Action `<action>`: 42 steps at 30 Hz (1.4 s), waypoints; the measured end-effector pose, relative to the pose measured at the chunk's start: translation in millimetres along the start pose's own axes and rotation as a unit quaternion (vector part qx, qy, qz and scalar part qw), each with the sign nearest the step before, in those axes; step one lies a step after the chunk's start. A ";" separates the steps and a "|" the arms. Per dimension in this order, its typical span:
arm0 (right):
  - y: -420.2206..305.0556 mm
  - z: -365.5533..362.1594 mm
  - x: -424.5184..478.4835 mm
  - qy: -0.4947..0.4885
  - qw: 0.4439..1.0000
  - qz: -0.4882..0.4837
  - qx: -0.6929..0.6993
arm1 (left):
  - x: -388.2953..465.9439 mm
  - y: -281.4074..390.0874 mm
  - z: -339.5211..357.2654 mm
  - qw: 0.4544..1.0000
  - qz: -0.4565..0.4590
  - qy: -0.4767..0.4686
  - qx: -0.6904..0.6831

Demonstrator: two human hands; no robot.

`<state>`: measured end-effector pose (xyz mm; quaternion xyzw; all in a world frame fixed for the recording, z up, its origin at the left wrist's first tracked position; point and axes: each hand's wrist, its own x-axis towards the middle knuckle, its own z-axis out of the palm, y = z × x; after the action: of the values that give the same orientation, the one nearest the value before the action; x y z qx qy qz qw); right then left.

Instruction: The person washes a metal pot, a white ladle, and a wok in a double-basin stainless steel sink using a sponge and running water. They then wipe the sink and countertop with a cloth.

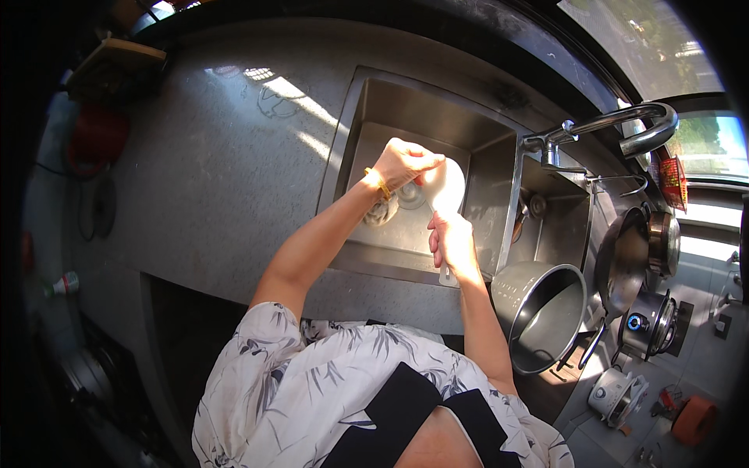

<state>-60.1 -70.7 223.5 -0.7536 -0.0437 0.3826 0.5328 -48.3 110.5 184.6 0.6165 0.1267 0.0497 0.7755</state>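
Observation:
Over the left basin of a stainless steel sink (395, 131), my right hand (453, 240) grips a white rice paddle (452, 184) by its handle. The handle's end pokes out below my palm. My left hand (404, 161), with a yellow bracelet at the wrist, has its fingers curled and their tips pinching the upper left edge of the paddle's head. Strong sunlight washes out part of the paddle. Beneath my left wrist, a crumpled pale cloth (381, 212) lies on the basin floor beside the drain (411, 196), both partly hidden.
A chrome faucet (597, 124) arches at the right, above a smaller basin (562, 205) holding utensils. A deep grey pot (541, 316) stands at the sink's near right corner. Beyond it are a wok (621, 263) and a dark electric cooker (646, 324). Grey countertop (234, 175) extends left.

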 end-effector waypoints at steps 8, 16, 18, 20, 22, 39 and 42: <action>3.6 -3.2 1.4 -0.002 0.999 -0.011 0.039 | -8.9 -9.1 12.0 0.996 -0.028 0.044 -0.077; -0.3 1.0 -0.7 0.009 0.999 0.009 0.031 | -10.4 -17.1 21.6 0.992 -0.047 0.085 -0.080; 0.5 0.6 -0.5 0.008 1.000 0.011 0.025 | -9.7 -14.0 21.7 0.993 -0.041 0.085 -0.068; -0.2 2.4 0.5 0.011 1.000 0.023 0.007 | -0.9 -27.1 21.3 0.995 0.001 0.087 -0.059; 1.1 1.2 1.9 0.021 0.999 0.023 0.017 | 1.5 -32.2 23.3 0.995 -0.004 0.078 -0.061; 87.1 -30.2 55.8 0.020 0.970 0.237 0.052 | 47.8 -162.8 2.2 0.804 -0.291 -0.085 0.512; 95.8 -28.9 66.2 0.017 0.966 0.232 0.110 | 68.5 -142.6 -13.9 0.799 -0.186 0.052 0.570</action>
<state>-28.2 -102.6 112.3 -0.6864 0.1833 0.4854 0.5095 2.8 106.1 34.3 0.9082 0.2843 -0.1448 0.2709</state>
